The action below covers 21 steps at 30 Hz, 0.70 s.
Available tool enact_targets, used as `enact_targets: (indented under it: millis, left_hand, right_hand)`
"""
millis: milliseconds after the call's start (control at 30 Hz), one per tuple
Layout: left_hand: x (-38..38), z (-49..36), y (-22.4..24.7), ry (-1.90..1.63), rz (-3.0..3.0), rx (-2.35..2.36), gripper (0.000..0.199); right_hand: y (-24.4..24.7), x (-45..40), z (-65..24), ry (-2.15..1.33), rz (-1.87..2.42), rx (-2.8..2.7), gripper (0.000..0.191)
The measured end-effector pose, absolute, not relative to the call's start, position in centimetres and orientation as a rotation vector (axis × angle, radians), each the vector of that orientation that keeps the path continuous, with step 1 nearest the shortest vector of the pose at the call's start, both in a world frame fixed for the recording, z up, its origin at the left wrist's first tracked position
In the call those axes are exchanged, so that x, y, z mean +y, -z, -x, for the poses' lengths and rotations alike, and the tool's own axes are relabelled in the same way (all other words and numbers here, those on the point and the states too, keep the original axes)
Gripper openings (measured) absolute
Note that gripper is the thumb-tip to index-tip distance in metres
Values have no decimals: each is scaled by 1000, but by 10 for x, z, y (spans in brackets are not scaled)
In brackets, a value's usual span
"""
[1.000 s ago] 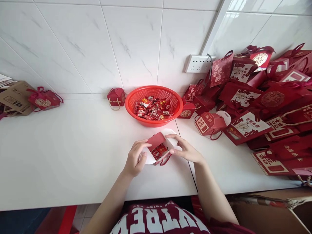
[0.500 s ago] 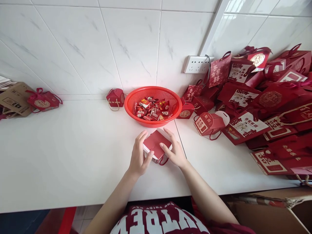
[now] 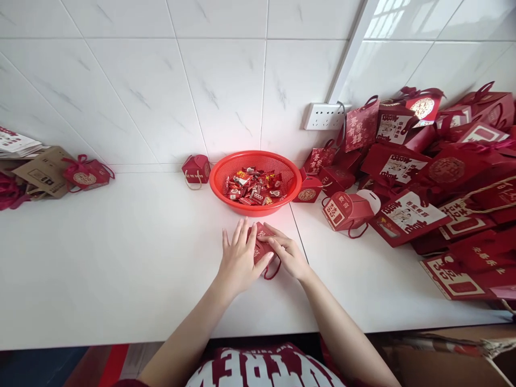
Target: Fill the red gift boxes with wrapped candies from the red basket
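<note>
Red box [image 3: 263,248]: right here under both hands, upright on the table [image 3: 121,274], flaps folded over on top.
Left hand [image 3: 237,263]: lying across the box's left side, fingers spread apart!
Right hand [image 3: 291,258]: touching the right side; gripping or just pressing, cannot tell.
Step in hand: looks like closing the top.
Next move: calls for steady fingertips, flaps held flat.
Sweets [image 3: 253,188]: beyond the hands, in a red basket [image 3: 255,211].
Box heap [image 3: 407,166]: well off to the right hand's right.
</note>
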<state>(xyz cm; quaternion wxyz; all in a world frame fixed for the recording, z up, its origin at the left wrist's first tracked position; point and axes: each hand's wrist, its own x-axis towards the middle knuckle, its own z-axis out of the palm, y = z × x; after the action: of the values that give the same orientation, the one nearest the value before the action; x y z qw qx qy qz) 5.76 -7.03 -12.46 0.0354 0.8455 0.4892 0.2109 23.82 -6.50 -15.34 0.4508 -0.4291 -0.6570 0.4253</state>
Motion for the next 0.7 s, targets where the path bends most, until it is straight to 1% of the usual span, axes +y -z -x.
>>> enact_targets:
  millis: [33,133,167,267,333,433,500,567,700]
  left_hand:
    - [-75,-59,128,-685,-2615,1538,73]
    - [-87,-58,140,-814,-2670,1541,83]
    - [-91,-55,142,-847,-2689,1537,83]
    - [-95,-36,145,-888,-2719,1581,67]
    - [-92,-18,145,-919,-2703,1663,58]
    - [-75,14,142,-965,-2598,1895,53]
    - [-55,36,136,-885,-2465,2102,51]
    - [-29,56,127,-724,-2343,2232,54]
    - [31,87,106,-430,-2006,2277,53]
  right_hand:
    - [152,-65,-237,-1076,1040,-1618,43]
    - [151,-69,-228,-1106,969,-1587,36]
    - [151,-71,-224,-1117,945,-1577,33]
    - [153,-76,-209,-1125,904,-1586,29]
    - [154,-80,-203,-1105,908,-1642,33]
    - [155,-83,-203,-1065,937,-1709,40]
    - [156,-83,-209,-1044,986,-1694,41]
    - [157,-82,-216,-1038,1074,-1638,41]
    - [158,-79,-224,-1035,1205,-1555,37]
